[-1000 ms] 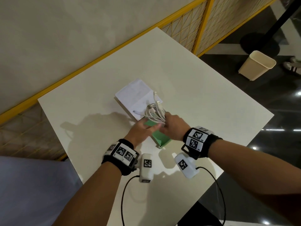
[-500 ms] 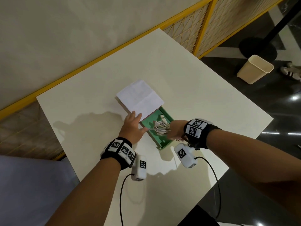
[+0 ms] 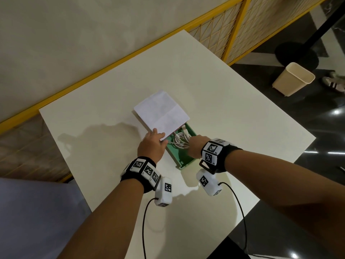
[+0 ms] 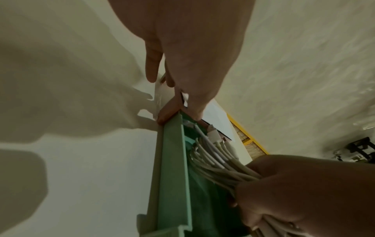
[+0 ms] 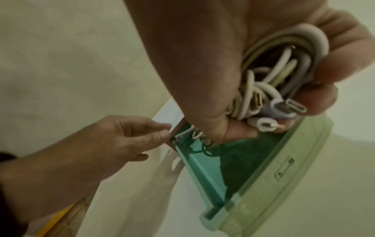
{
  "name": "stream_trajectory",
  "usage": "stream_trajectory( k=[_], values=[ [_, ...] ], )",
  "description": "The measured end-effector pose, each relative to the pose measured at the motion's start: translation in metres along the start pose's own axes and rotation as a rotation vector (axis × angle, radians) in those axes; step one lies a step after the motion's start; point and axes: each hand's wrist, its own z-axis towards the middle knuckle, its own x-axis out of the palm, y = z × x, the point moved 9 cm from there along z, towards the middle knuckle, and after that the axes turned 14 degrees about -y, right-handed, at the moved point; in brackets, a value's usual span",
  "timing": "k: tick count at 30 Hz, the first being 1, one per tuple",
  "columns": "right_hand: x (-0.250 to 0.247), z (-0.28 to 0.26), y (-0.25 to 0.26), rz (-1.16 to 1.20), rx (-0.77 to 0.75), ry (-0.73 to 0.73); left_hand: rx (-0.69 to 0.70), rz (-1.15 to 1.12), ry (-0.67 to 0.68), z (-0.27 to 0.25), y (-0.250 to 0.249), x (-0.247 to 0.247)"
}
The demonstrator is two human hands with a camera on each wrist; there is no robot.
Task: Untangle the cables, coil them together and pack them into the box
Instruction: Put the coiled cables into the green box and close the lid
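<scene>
Since half a second ago, the right hand (image 3: pixel 194 146) has carried the coiled bundle of white cables (image 3: pixel 180 140) further into the green box (image 3: pixel 183 160), toward the end under the lid, and the left hand (image 3: pixel 152 145) has shifted from the table beside the box onto the lid's near edge. Right hand: fingers curled tightly around the cables, as the right wrist view shows, with several connector ends (image 5: pixel 288 109) projecting below the fingertips. The bundle lies inside the box, its free loops extending away from the grip toward the covered end; the gripped portion sits above the box floor, and whether it touches the floor cannot be told. Left hand: fingers nearly straight, thumb and fingertips on the near edge of the white lid (image 3: pixel 161 111), just beside the right hand's grip; whether they pinch the edge or only press against it cannot be told. Lid: tilted over the far half of the box, beyond the cables. Box: stands on the white table (image 3: pixel 242 116), open toward the person, the near half bare, directly below the right wrist. Both wrists carry black bands with printed markers (image 3: pixel 211 148). On the dark floor well to the right of the grip stands a beige bin (image 3: pixel 293 79).
</scene>
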Motion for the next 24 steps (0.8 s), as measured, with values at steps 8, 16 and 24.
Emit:
stream_trajectory(
  k=[8,16,24],
  values=[
    [-0.010,-0.003,0.008,-0.171,-0.126,-0.083,-0.022,0.060,-0.097,0.003,-0.005,-0.001],
    [-0.004,0.001,0.001,-0.045,-0.103,-0.241,-0.016,0.049,-0.066,0.003,-0.003,0.006],
    [0.017,0.006,0.005,-0.035,-0.014,-0.197,-0.028,0.038,-0.033,0.000,-0.004,0.009]
  ],
)
